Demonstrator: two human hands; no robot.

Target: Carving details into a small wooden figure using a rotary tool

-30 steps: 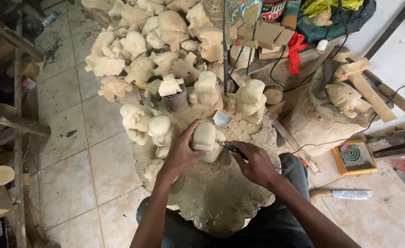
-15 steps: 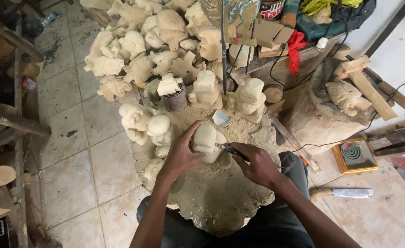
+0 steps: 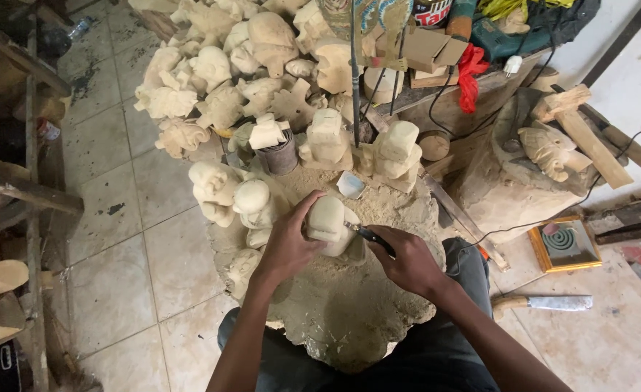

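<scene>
The left hand (image 3: 285, 243) grips a pale wooden carving (image 3: 329, 221), fingers closed around its left side, holding it upright on a sawdust-covered stump (image 3: 349, 312) that serves as the worktop. The right hand (image 3: 407, 261) has its fingers closed on a dark-handled knife (image 3: 370, 237), whose tip touches the carving's right side. A heap of similar unfinished carvings (image 3: 218, 87) lies beyond the stump on the tiled floor (image 3: 117, 261). A cleaver (image 3: 545, 303) lies on the floor to the right, near a small framed box (image 3: 564, 245).
</scene>
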